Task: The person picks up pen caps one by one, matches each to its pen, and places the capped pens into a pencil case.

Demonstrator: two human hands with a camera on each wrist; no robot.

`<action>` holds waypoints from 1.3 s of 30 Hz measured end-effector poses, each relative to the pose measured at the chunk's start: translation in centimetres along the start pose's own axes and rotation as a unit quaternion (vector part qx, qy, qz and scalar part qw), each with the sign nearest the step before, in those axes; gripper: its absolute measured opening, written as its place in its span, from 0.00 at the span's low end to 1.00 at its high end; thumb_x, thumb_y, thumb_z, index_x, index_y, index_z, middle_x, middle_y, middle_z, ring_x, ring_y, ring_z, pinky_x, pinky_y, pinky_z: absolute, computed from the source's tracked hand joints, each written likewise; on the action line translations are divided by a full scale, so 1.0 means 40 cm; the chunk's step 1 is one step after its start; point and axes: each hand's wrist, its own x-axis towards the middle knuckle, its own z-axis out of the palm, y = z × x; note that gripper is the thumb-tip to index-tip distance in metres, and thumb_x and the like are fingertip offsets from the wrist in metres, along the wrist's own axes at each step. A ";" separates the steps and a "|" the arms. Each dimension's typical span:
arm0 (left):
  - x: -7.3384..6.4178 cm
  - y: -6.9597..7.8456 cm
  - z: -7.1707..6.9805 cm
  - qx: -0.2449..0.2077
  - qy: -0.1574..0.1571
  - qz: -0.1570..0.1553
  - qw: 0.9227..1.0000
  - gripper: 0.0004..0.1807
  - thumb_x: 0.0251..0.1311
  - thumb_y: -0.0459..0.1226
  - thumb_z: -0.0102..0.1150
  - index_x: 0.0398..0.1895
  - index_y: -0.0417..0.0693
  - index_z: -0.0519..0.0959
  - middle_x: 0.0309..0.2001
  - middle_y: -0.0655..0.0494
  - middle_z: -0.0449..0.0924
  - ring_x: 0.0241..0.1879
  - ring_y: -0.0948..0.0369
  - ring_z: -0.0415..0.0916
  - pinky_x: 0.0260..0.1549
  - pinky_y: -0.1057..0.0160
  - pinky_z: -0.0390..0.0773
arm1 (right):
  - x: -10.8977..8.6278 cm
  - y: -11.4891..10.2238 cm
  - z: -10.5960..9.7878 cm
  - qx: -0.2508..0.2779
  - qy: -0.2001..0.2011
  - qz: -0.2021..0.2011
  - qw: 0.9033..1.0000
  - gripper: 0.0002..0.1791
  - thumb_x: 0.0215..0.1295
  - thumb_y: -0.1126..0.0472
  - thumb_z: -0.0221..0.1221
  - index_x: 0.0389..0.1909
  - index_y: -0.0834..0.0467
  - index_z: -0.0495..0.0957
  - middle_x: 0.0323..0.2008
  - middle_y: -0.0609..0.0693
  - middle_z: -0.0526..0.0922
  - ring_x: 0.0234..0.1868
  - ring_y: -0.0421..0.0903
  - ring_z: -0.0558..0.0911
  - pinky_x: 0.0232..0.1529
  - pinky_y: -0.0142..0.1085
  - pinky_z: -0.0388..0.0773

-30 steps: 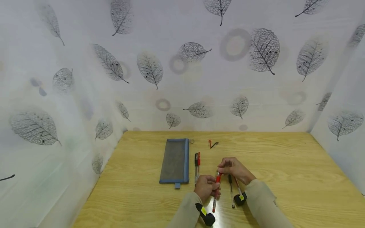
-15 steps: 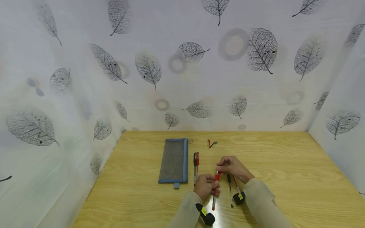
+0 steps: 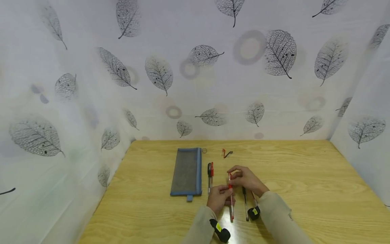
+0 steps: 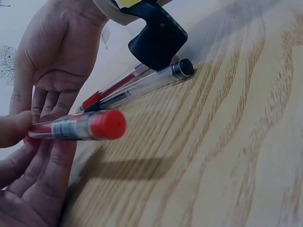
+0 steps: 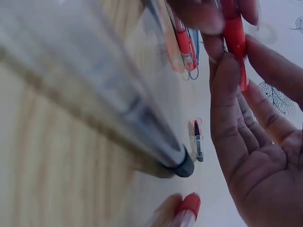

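In the head view both hands are on one red gel pen (image 3: 232, 205). My left hand (image 3: 217, 199) pinches its clear barrel near the middle. At its upper end, my right hand (image 3: 246, 179) pinches the red part between thumb and fingers. In the left wrist view the pen's red end plug (image 4: 113, 124) points away from the left thumb. In the right wrist view the pen's red upper part (image 5: 235, 40) sits at the right fingertips, partly hidden by fingers. A black pen (image 3: 245, 205) and a second red pen (image 3: 254, 196) lie beside the right wrist.
A grey mesh pencil case (image 3: 186, 173) with blue edges lies left on the wooden table (image 3: 298, 176). Beside it lie a black capped pen (image 3: 209, 171) and a red capped pen (image 3: 212, 168). Small red and black pieces (image 3: 226, 154) lie farther back.
My right hand has moved slightly left and up along the pen. The pen stands straighter, and its pale tip section, visible earlier below the right fingers, no longer shows there. My left hand stays nearly still.
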 end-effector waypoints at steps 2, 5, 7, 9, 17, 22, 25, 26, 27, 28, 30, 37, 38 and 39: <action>-0.003 0.002 0.001 -0.005 0.011 0.004 1.000 0.11 0.63 0.28 0.57 0.46 0.28 0.76 0.33 0.45 0.83 0.25 0.62 0.80 0.30 0.61 0.83 | 0.003 -0.007 0.001 0.002 0.002 0.002 1.000 0.24 0.61 0.69 0.63 0.57 0.71 0.69 0.36 0.58 0.81 0.35 0.47 0.82 0.38 0.38 0.78; -0.004 0.006 -0.003 -0.002 0.028 0.012 1.000 0.11 0.61 0.27 0.59 0.45 0.30 0.76 0.33 0.48 0.82 0.26 0.62 0.80 0.31 0.61 0.83 | 0.010 -0.017 0.001 0.006 0.005 0.008 1.000 0.24 0.61 0.70 0.62 0.57 0.72 0.68 0.36 0.59 0.81 0.35 0.49 0.83 0.39 0.40 0.80; -0.003 0.015 -0.008 0.008 0.039 0.018 0.999 0.11 0.60 0.26 0.59 0.45 0.30 0.77 0.34 0.49 0.81 0.27 0.62 0.80 0.31 0.62 0.83 | 0.017 -0.025 0.000 0.007 0.005 0.008 1.000 0.25 0.62 0.69 0.61 0.58 0.72 0.67 0.37 0.61 0.81 0.36 0.50 0.84 0.40 0.42 0.81; 0.001 0.024 -0.015 0.029 0.049 0.029 0.998 0.11 0.60 0.26 0.59 0.45 0.31 0.78 0.34 0.50 0.82 0.28 0.63 0.79 0.32 0.63 0.82 | 0.026 -0.032 0.000 0.002 0.008 0.007 1.000 0.25 0.63 0.68 0.61 0.59 0.72 0.67 0.39 0.62 0.81 0.36 0.51 0.84 0.42 0.44 0.81; 0.008 0.060 -0.042 0.099 0.078 0.057 0.990 0.13 0.56 0.23 0.60 0.45 0.31 0.80 0.38 0.48 0.83 0.38 0.61 0.78 0.37 0.64 0.80 | 0.087 -0.037 0.014 0.009 0.026 0.012 1.000 0.25 0.62 0.70 0.61 0.58 0.73 0.67 0.37 0.62 0.81 0.35 0.50 0.84 0.42 0.46 0.82; 0.004 0.073 -0.058 0.115 0.081 0.060 0.988 0.14 0.57 0.23 0.58 0.47 0.31 0.79 0.42 0.45 0.83 0.41 0.60 0.79 0.40 0.63 0.79 | 0.123 -0.036 0.027 0.007 0.021 0.007 1.000 0.24 0.61 0.73 0.61 0.57 0.76 0.67 0.35 0.61 0.81 0.32 0.47 0.84 0.39 0.44 0.83; -0.002 0.080 -0.063 0.118 0.090 0.061 0.987 0.14 0.57 0.24 0.58 0.48 0.30 0.79 0.43 0.44 0.83 0.41 0.59 0.79 0.41 0.62 0.79 | 0.144 -0.034 0.034 -0.001 0.025 0.014 1.000 0.24 0.60 0.74 0.62 0.56 0.77 0.69 0.34 0.60 0.82 0.31 0.46 0.83 0.38 0.42 0.83; -0.003 0.081 -0.065 0.115 0.094 0.062 0.987 0.14 0.57 0.24 0.58 0.48 0.30 0.79 0.43 0.43 0.83 0.42 0.58 0.80 0.41 0.61 0.79 | 0.151 -0.033 0.037 -0.007 0.029 0.018 0.999 0.23 0.59 0.74 0.62 0.55 0.76 0.70 0.33 0.59 0.83 0.31 0.45 0.83 0.37 0.41 0.83; -0.004 0.083 -0.066 0.113 0.098 0.061 0.987 0.14 0.58 0.24 0.58 0.48 0.29 0.79 0.44 0.42 0.83 0.42 0.58 0.80 0.42 0.61 0.79 | 0.158 -0.031 0.039 -0.014 0.032 0.023 0.999 0.22 0.59 0.73 0.63 0.54 0.76 0.71 0.33 0.58 0.83 0.31 0.44 0.83 0.36 0.40 0.83; -0.005 0.085 -0.068 0.113 0.102 0.061 0.987 0.14 0.58 0.24 0.58 0.48 0.29 0.79 0.44 0.41 0.83 0.42 0.57 0.80 0.42 0.61 0.79 | 0.165 -0.029 0.041 -0.024 0.035 0.024 0.999 0.22 0.58 0.73 0.63 0.53 0.76 0.72 0.33 0.57 0.83 0.31 0.43 0.83 0.36 0.38 0.82; -0.005 0.085 -0.071 0.114 0.110 0.058 0.986 0.15 0.58 0.25 0.58 0.49 0.29 0.79 0.44 0.41 0.82 0.43 0.56 0.79 0.42 0.60 0.79 | 0.178 -0.025 0.047 -0.043 0.043 0.032 0.998 0.21 0.58 0.71 0.65 0.52 0.74 0.75 0.33 0.56 0.84 0.30 0.42 0.82 0.34 0.36 0.81; 0.004 0.080 -0.075 0.118 0.124 0.049 0.984 0.17 0.58 0.27 0.59 0.52 0.29 0.77 0.47 0.41 0.81 0.45 0.54 0.79 0.44 0.58 0.79 | 0.200 -0.025 0.065 -0.108 0.074 0.058 0.990 0.20 0.55 0.67 0.68 0.48 0.70 0.79 0.37 0.58 0.84 0.33 0.45 0.82 0.36 0.37 0.78; 0.004 0.079 -0.076 0.119 0.124 0.049 0.984 0.17 0.59 0.27 0.59 0.52 0.29 0.77 0.47 0.42 0.81 0.45 0.54 0.79 0.45 0.57 0.79 | 0.202 -0.026 0.068 -0.115 0.079 0.061 0.988 0.20 0.54 0.67 0.69 0.48 0.69 0.79 0.38 0.58 0.83 0.34 0.45 0.82 0.37 0.37 0.78; 0.003 0.078 -0.076 0.125 0.127 0.050 0.983 0.17 0.59 0.28 0.59 0.52 0.29 0.77 0.47 0.42 0.82 0.46 0.54 0.79 0.45 0.57 0.79 | 0.203 -0.025 0.069 -0.122 0.082 0.064 0.987 0.19 0.54 0.67 0.69 0.47 0.69 0.80 0.40 0.58 0.83 0.35 0.45 0.82 0.38 0.37 0.78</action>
